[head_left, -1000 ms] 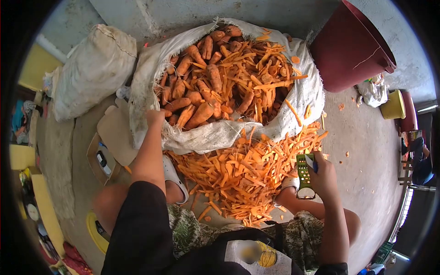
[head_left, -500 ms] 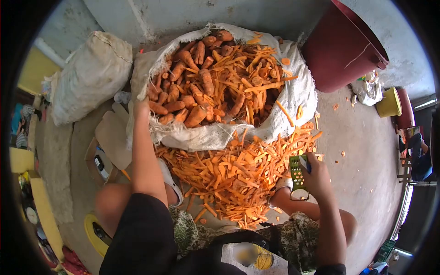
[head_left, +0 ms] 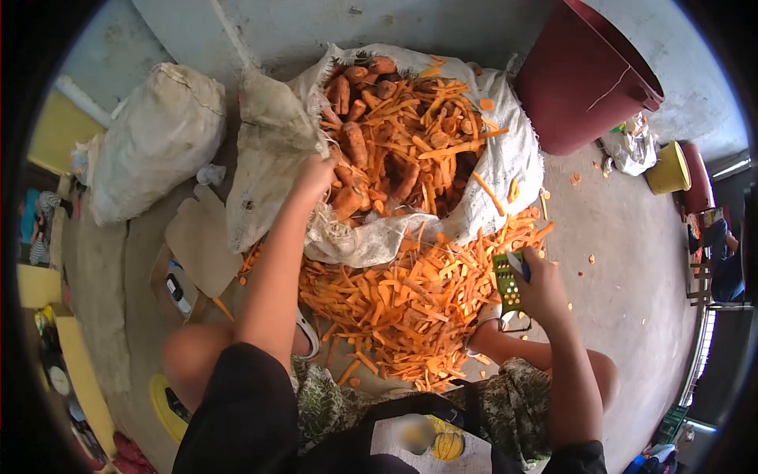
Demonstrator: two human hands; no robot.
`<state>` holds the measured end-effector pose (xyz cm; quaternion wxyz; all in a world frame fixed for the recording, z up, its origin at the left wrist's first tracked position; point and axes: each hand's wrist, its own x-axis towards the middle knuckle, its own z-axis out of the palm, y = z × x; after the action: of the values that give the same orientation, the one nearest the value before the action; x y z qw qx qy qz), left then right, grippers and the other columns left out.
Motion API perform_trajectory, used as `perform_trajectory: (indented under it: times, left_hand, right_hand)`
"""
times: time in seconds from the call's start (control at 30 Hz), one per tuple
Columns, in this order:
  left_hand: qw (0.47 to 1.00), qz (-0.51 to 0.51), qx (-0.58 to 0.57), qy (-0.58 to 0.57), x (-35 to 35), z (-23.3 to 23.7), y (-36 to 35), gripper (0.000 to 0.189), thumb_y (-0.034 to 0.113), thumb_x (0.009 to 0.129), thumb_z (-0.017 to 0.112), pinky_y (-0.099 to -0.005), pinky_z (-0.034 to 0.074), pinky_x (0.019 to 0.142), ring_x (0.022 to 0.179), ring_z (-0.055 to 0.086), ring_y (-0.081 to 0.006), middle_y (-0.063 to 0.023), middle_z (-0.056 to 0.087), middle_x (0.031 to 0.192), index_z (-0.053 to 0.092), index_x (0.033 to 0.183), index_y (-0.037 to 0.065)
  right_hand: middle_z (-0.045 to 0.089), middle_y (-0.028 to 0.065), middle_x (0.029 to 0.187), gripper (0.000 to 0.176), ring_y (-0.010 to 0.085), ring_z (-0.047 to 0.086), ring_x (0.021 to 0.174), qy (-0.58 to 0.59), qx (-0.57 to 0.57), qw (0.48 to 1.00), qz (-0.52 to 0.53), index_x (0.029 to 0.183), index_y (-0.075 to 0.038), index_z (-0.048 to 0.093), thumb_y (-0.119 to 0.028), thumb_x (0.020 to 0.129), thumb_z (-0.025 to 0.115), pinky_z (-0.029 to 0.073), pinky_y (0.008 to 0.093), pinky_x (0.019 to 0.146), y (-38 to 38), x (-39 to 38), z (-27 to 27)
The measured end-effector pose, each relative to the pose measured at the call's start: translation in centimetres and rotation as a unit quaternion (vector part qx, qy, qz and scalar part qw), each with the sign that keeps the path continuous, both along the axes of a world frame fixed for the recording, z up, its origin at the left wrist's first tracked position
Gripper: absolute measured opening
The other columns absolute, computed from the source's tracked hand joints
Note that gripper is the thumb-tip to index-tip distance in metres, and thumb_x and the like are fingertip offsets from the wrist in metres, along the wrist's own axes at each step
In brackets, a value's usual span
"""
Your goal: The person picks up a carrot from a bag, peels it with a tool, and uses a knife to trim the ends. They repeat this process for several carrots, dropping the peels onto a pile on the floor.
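My left hand (head_left: 316, 175) is closed on the left edge of the open white sack (head_left: 276, 150), pulling the cloth over part of its contents. Whole carrots (head_left: 357, 144) lie in the left part of the sack's mouth, with cut orange strips (head_left: 446, 130) to their right. In my right hand (head_left: 543, 291) is a green grater (head_left: 507, 283), together with a knife (head_left: 518, 267) whose blade points up and left. Below the sack a large heap of cut strips (head_left: 395, 316) spreads on the floor between my feet.
A full white sack (head_left: 162, 142) stands at the left, near a cardboard box (head_left: 162, 288). At the upper right are a big dark red tub (head_left: 584, 87), a plastic bag (head_left: 632, 150) and a yellow bucket (head_left: 668, 168). People sit at both far edges.
My left hand has moved right, drawing the sack's left edge inward over the carrots on that side. The right hand, with the grater and knife, has shifted slightly.
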<state>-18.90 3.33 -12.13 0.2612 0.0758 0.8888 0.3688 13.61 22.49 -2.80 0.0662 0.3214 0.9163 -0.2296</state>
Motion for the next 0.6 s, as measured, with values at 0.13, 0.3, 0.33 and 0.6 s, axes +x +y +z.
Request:
perform_trajectory:
  times: [0.13, 0.3, 0.33, 0.6]
  left_hand:
    - [0.975, 0.184, 0.124, -0.031, -4.2, -1.3, -7.0, 0.044, 0.028, 0.083, 0.05, -0.034, 0.04, 0.081, 0.094, 0.055, -0.0235, -0.0168, 0.055, 0.108, 0.051, 0.108, -0.008]
    - [0.965, 0.255, 0.063, 0.016, -12.0, -18.7, -21.8, 0.046, 0.023, 0.078, 0.056, -0.0359, 0.041, 0.081, 0.095, 0.054, -0.0284, -0.0206, 0.055, 0.107, 0.048, 0.113, -0.006]
    - [0.971, 0.238, -0.007, 0.013, -11.5, -20.6, -23.5, 0.047, 0.023, 0.077, 0.057, -0.0366, 0.041, 0.082, 0.095, 0.054, -0.0305, -0.0216, 0.055, 0.106, 0.046, 0.113, -0.006]
    - [0.872, 0.134, -0.325, 0.341, -1.9, -9.6, -12.7, 0.053, 0.015, 0.071, 0.06, -0.0398, 0.041, 0.082, 0.104, 0.045, -0.031, -0.0123, 0.036, 0.123, 0.041, 0.121, 0.012]
  right_hand:
    - [0.057, 0.0204, 0.072, 0.029, 0.0372, 0.057, 0.071, 0.059, 0.019, 0.998, 0.008, 0.097, -0.004, 0.049, -0.007, 0.071, 0.059, 0.043, 0.0424, 0.061, -0.3, -0.5, 0.8]
    - [0.054, 0.022, 0.072, 0.023, 0.0387, 0.054, 0.07, 0.045, 0.016, 0.999, 0.01, 0.093, 0.0, 0.049, -0.003, 0.071, 0.056, 0.041, 0.0391, 0.058, -0.8, 0.3, 0.7]
    - [0.054, 0.022, 0.072, 0.023, 0.0387, 0.054, 0.07, 0.045, 0.015, 0.999, 0.01, 0.093, 0.0, 0.049, -0.003, 0.071, 0.056, 0.041, 0.0391, 0.058, -0.8, 0.5, 0.6]
    - [0.055, 0.0214, 0.072, 0.025, 0.039, 0.054, 0.069, 0.042, 0.02, 0.999, 0.0, 0.095, -0.002, 0.049, -0.003, 0.071, 0.056, 0.041, 0.0406, 0.058, -1.1, 0.2, 0.4]
